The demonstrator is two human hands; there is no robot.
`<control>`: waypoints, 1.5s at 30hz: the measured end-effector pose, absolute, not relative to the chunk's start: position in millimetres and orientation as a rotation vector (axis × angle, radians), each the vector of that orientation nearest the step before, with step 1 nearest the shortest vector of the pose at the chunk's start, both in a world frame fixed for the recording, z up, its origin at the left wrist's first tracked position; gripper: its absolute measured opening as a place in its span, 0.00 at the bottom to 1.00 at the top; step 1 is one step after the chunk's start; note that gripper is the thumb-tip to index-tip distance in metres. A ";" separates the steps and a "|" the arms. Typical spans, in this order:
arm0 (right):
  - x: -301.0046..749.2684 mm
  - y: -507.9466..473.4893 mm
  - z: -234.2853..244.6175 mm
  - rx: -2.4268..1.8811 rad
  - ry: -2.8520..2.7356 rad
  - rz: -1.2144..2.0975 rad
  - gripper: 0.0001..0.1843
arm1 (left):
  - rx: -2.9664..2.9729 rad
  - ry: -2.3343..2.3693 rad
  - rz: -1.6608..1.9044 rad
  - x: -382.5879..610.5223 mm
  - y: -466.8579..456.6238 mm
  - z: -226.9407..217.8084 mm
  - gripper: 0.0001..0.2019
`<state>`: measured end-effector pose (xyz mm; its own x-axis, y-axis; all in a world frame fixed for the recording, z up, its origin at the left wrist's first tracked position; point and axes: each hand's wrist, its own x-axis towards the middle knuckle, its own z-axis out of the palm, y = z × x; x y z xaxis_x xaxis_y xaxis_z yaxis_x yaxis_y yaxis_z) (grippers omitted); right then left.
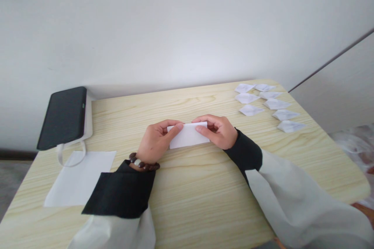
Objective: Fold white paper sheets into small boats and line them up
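Observation:
A folded strip of white paper [187, 137] is held just over the middle of the table, its long side running left to right. My left hand [159, 139] pinches its left end, thumb on the near face and fingers behind. At the right end, my right hand [217, 130] grips it the same way, thumb on top. Both thumbs point inward near the upper edge. The fingers behind the paper are partly hidden. A dark beaded bracelet [143, 164] circles my left wrist.
Several folded white paper pieces [248, 98] lie in two columns at the table's back right. At left, a dark tablet-like device [64, 114] rests on a white stand with a looped white cable [60, 157], above white sheets [80, 179]. A wall [175, 27] borders the wooden table [201, 198].

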<state>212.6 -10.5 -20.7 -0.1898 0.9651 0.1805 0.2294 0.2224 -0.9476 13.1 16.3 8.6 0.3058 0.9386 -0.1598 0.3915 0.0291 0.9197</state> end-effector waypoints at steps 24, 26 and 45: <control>200.0 -15.2 -13.7 -1.122 -1.870 0.468 0.04 | 2.000 1.257 0.799 26.4 2.6 5.0 0.13; 201.3 -14.7 -14.8 -1.103 -1.901 0.463 0.04 | 2.026 1.242 0.798 26.0 2.6 5.3 0.13; 240.0 0.0 -15.2 -1.141 -1.907 0.705 0.05 | 1.822 1.456 0.833 6.0 13.2 2.3 0.17</control>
<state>240.0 0.0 -15.2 -0.2849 0.8952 0.3427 0.4571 0.4411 -0.7723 6.0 13.2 2.3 0.1804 0.9804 0.0797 0.5652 -0.1696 0.8074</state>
